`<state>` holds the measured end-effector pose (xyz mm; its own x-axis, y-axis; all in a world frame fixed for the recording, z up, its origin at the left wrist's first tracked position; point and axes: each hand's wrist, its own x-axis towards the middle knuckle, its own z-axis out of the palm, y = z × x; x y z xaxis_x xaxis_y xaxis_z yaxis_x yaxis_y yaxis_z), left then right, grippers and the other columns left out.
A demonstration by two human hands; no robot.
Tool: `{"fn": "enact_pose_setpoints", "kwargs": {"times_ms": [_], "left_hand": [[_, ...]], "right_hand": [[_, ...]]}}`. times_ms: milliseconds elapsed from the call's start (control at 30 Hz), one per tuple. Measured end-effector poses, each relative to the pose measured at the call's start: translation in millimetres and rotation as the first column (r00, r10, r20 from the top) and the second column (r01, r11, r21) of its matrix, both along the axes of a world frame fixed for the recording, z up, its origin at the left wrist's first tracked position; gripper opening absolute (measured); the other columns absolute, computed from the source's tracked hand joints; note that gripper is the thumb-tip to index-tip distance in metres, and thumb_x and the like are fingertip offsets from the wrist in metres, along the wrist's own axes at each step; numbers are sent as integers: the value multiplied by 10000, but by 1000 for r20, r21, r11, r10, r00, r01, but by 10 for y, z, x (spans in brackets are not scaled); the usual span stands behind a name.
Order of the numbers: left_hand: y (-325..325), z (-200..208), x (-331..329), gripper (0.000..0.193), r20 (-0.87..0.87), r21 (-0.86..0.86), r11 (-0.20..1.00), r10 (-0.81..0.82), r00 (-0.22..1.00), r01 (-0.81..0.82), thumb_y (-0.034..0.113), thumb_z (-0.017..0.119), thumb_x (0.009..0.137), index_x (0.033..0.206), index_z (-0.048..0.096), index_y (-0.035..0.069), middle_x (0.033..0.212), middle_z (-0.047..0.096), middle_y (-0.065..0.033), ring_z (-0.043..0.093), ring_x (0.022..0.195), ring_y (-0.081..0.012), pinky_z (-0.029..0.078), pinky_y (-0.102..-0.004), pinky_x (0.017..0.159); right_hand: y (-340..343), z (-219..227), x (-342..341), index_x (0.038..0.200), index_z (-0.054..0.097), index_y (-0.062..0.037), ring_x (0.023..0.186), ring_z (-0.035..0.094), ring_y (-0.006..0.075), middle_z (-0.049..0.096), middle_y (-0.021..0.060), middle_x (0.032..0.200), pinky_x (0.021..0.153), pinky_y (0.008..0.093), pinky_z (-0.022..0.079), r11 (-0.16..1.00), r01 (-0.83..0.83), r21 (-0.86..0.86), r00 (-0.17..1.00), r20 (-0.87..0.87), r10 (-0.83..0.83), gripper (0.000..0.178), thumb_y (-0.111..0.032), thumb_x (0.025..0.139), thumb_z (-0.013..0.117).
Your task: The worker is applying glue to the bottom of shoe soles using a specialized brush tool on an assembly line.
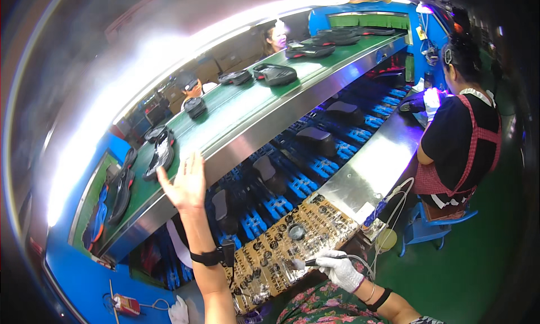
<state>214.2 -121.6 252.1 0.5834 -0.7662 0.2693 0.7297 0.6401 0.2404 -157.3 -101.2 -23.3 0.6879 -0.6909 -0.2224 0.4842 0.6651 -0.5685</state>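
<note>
My left hand (188, 186), bare and with its fingers spread, reaches up over the near edge of a green conveyor belt (219, 115). Closest to it lies a dark shoe sole (162, 154) at the belt's left part; I see no sole in the hand. In a white glove, my right hand (342, 270) grips a thin dark brush (312, 261) with a pale tip, and a white tube (368, 262) runs off behind it. Below the tip is a worktop covered in taped brown cardboard (267, 265), where a small round cup (296, 231) stands.
Several more dark soles (274, 74) lie along the belt. Under it, pale-bottomed shoes (315, 133) sit on blue carriers (278, 203). A co-worker (464, 138) sits at right by a metal counter (360, 180), on a blue stool (427, 234). Two people are beyond the belt.
</note>
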Motion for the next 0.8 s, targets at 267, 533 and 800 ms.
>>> {"fn": "enact_pose_setpoints", "kwargs": {"times_ms": [267,533,800], "left_hand": [[-2414,100,-940,740,968,-225,717,90,-234,-660,233,704,923,1557,391,15,1468,530,-242,578,1274,-352,448,-416,1095],[-3682,196,-847,362,826,-393,469,-197,-527,-791,123,709,787,1131,639,33,1165,640,-244,640,1083,-413,507,-464,973],[-2713,253,-278,216,844,-316,753,501,191,-577,119,745,916,1069,599,75,1107,593,-73,651,954,-181,589,-344,762]], "right_hand": [[-200,-36,-114,1102,734,40,717,680,128,769,145,1032,647,217,554,976,168,138,984,37,-175,199,51,910,681],[-407,-44,-276,1060,732,34,768,684,138,759,152,1060,673,219,551,959,258,116,964,33,-263,153,33,927,657],[-474,-181,-322,1110,739,14,742,669,105,764,99,1008,660,213,533,931,323,168,941,46,-335,178,-4,936,705]]}}
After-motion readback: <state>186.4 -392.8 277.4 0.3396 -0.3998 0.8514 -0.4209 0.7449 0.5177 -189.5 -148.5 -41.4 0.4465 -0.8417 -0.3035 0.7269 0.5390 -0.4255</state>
